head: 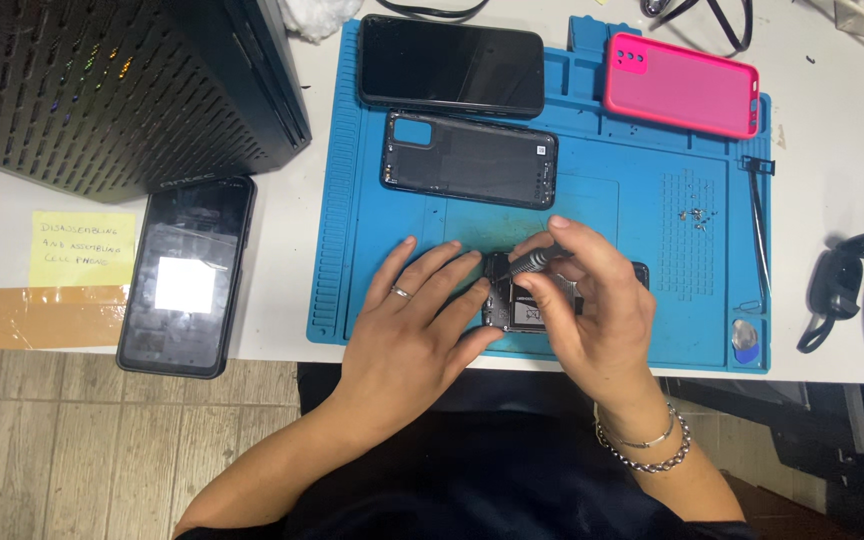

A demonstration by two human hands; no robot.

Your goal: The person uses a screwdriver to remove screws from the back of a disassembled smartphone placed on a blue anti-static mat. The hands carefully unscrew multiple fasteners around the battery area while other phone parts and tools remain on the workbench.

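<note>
Blue mat (642, 190) bears opened phone (512, 305); right fingers (552, 262) pinch screwdriver (530, 262), left fingers (442, 280) flat.

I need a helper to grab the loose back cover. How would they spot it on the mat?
Start at the blue mat. Near its top lies a dark phone, screen up; the back cover lies just below it, above both hands. Unlike the glossy phone and the pink case to the right, it is a hollow black shell with a camera cutout.
</note>
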